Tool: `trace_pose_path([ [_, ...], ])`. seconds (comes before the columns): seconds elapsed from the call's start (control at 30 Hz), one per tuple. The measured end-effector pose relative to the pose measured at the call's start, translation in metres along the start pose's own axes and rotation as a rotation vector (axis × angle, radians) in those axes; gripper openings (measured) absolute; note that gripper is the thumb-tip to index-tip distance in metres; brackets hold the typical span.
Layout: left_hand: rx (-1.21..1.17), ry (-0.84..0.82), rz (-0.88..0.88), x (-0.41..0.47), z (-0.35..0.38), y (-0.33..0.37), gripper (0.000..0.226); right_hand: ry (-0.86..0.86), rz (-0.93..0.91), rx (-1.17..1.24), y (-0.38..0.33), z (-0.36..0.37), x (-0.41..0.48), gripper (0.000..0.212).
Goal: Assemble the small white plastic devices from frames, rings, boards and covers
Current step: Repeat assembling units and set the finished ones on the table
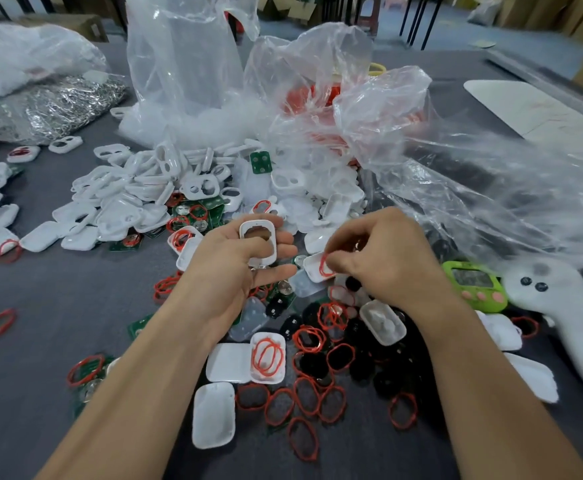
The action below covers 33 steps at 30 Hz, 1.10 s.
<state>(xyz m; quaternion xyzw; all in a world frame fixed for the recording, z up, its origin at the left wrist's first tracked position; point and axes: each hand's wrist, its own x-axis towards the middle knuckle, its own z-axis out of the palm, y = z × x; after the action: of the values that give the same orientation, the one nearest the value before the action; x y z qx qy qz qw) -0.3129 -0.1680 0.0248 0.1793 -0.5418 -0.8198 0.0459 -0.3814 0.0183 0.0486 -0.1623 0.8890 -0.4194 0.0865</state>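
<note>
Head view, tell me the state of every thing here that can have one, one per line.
left hand, holds the white frame
white frame, upright in the left hand, window facing the camera
right hand, pinches a red ring
clear bag, standing, mouth open
white cover, lying hollow side up with loose rings in it
green toy, lying screen up

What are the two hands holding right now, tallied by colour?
White: 1, the white frame in the left hand.
Red: 1, the red ring pinched by the right hand, over a white cover.
Total: 2
</note>
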Motion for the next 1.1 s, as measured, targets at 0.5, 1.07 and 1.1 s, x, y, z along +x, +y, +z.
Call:
trace_pose_path([
  [0.5,-0.336,-0.185,-0.090,0.001,0.006,-0.006,0.022,0.106,-0.074,0.598,-0.011,0.028,-0.005,0.010],
  [1.07,-0.236,-0.315,-0.050,-0.007,0.006,0.000,0.041,0.337,-0.277,0.200,-0.012,0.027,-0.005,0.016],
  [1.1,-0.253,-0.337,-0.056,-0.007,0.006,0.000,0.043,0.356,-0.291,0.159,-0.011,0.029,-0.006,0.015],
])
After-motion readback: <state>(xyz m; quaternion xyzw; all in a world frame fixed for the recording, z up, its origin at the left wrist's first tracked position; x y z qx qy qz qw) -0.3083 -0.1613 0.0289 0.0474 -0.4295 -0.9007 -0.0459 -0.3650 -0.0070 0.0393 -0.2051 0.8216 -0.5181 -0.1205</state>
